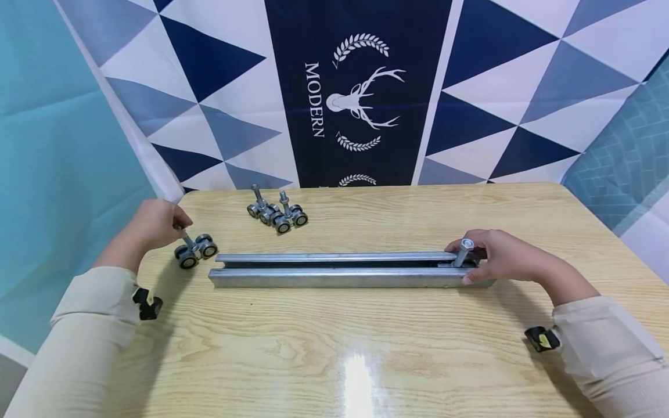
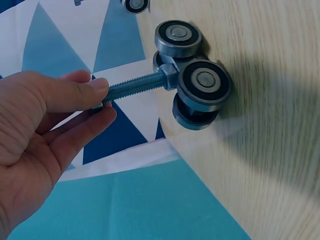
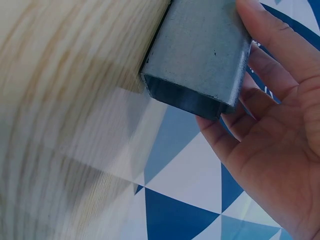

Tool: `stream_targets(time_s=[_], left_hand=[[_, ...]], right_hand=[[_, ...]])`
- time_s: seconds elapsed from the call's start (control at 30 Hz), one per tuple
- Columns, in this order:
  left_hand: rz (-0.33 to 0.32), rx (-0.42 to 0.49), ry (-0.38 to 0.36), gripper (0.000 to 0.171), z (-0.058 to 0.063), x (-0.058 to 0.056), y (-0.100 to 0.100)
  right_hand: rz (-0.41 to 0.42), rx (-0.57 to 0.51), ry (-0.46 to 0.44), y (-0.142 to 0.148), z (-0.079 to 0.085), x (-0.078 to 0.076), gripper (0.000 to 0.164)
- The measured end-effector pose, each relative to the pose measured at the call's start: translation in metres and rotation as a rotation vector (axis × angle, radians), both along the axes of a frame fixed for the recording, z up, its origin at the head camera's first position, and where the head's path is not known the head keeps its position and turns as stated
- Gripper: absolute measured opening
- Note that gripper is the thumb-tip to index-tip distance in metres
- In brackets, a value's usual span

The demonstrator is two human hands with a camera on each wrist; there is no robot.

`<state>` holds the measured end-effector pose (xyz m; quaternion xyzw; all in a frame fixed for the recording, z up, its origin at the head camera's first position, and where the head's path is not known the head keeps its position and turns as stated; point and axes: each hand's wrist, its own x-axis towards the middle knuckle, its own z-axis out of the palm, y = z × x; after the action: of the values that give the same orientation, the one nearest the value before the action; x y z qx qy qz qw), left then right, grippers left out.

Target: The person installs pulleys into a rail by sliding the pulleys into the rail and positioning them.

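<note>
Between the thumb and fingers of my left hand (image 1: 154,223) is the upright threaded bolt of a four-wheeled roller trolley (image 1: 189,253). In the left wrist view the fingertips pinch the end of the bolt (image 2: 137,86), with the steel wheels (image 2: 204,82) by the tabletop. A slotted metal channel rail (image 1: 334,279) lies lengthwise to the right of that trolley. My right hand (image 1: 504,255) grips the rail's right end, thumb on the near side and fingers on the far side. Another bolt (image 1: 462,254) rises from the slot there; whatever is below it is hidden.
Two more roller trolleys, one on the left (image 1: 258,205) and one on the right (image 1: 289,213), stand close together behind the rail. The wooden table (image 1: 292,342) ends at a patterned cloth backdrop (image 1: 360,93), with teal cloth (image 1: 68,162) at the left.
</note>
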<state>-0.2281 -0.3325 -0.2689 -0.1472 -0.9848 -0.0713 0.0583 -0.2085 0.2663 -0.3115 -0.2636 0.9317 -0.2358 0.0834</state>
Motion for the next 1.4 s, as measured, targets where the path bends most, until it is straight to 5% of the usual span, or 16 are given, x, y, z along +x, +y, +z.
stream_targets(time_s=[0.53, 1.4], left_hand=[[0.071, 0.117, -0.140, 0.012, 0.011, 0.029, -0.005], [-0.018, 0.068, -0.098, 0.012, 0.009, 0.041, 0.011]], right_hand=[[0.017, 0.003, 0.015, 0.001, 0.001, 0.002, 0.056], [0.009, 0.011, 0.024, -0.001, 0.001, 0.003, 0.057]])
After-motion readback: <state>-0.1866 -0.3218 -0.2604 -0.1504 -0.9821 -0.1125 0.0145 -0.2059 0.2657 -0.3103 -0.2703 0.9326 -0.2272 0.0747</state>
